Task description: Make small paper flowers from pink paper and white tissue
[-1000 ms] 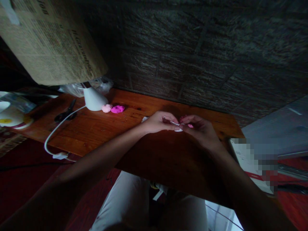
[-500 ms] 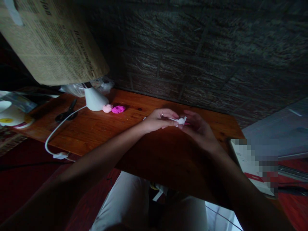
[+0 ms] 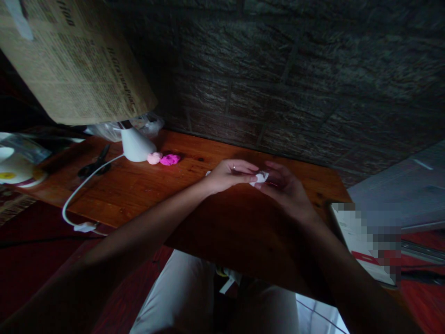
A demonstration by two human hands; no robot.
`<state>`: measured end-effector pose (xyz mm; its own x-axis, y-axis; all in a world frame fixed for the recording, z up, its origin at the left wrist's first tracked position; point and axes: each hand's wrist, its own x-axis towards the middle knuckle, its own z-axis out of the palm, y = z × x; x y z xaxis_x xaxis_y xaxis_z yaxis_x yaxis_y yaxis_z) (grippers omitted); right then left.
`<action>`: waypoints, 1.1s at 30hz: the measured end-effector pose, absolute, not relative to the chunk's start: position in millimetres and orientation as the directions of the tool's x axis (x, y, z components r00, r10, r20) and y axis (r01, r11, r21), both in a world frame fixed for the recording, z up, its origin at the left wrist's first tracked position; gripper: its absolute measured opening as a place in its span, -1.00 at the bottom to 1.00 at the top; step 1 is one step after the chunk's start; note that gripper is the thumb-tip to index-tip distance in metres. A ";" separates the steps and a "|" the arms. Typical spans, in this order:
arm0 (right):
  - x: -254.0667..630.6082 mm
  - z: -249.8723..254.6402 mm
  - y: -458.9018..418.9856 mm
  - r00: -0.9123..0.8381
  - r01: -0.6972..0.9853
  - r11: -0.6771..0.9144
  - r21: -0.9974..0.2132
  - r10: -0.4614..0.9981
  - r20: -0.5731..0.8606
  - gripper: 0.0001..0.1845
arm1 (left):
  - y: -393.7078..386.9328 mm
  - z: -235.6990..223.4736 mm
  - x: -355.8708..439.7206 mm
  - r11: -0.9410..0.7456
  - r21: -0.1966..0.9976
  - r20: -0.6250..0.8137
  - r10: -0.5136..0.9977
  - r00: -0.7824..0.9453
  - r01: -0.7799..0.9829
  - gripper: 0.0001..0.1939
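Observation:
Over the middle of the wooden table, my left hand [image 3: 232, 176], with a ring on one finger, pinches a small white lump [image 3: 260, 178] between thumb and fingers. Its surface looks soft and torn; whether it is modelling clay or crumpled paper I cannot tell. From the other side my right hand [image 3: 287, 188] curls round the same lump, its thumb touching the lower edge. A thin pinkish streak shows between the right fingers, too blurred to name. Left of my hands, a pale pink lump [image 3: 155, 158] and a bright pink lump [image 3: 170, 159] touch each other on the table.
A lamp with a white base [image 3: 136, 144] and newsprint shade [image 3: 93, 69] stands at the left, its cable [image 3: 71, 197] crossing the table edge. Scissors [image 3: 95, 167] and a white cup [image 3: 17, 169] lie farther left. A flat white box [image 3: 354, 241] sits at the right edge.
My fingers have shifted on the white lump, which now looks more compact. The pink strip beside it shows less. Both hands stay in nearly the same place.

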<state>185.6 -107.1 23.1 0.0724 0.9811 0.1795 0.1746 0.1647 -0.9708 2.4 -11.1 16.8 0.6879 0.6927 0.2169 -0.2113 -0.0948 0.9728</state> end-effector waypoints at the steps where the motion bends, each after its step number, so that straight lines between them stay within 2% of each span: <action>1: 185.4 22.1 -106.9 0.073 0.176 0.171 -0.970 0.980 0.186 -0.27 | -11.0 16.5 2.4 -0.087 0.972 0.216 0.690 0.691 -0.216 -0.57; 5: 184.4 19.1 -106.0 0.078 0.162 0.177 -0.971 0.978 0.191 -0.26 | -11.8 15.9 1.9 -0.075 0.974 0.207 0.686 0.698 -0.215 -0.52; 10: 184.9 18.2 -105.4 0.090 0.164 0.166 -0.972 0.979 0.183 -0.25 | -10.3 15.1 1.6 -0.098 0.978 0.202 0.674 0.711 -0.185 -0.63; 15: 186.6 19.7 -105.5 0.126 0.203 0.152 -0.967 0.976 0.179 -0.26 | -4.7 12.4 -0.6 -0.143 0.976 0.218 0.680 0.700 -0.165 -0.53; 21: 187.3 18.8 -103.9 0.117 0.216 0.167 -0.962 0.974 0.195 -0.25 | -3.5 10.1 -1.0 -0.145 0.970 0.240 0.648 0.722 -0.193 -0.51; 26: 186.4 19.9 -104.0 0.142 0.186 0.139 -0.973 0.976 0.166 -0.23 | -5.7 11.0 -0.4 -0.130 0.961 0.271 0.602 0.751 -0.243 -0.55; 33: 186.8 22.1 -105.2 0.162 0.185 0.112 -0.976 0.976 0.143 -0.25 | -7.6 14.3 -1.1 -0.159 0.963 0.268 0.583 0.767 -0.217 -0.62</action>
<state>186.8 -105.2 22.1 0.1617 0.9765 0.1427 0.1853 0.1120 -0.9763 -1.1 -7.6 14.3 0.7668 0.5831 0.2684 -0.2166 -0.1586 0.9633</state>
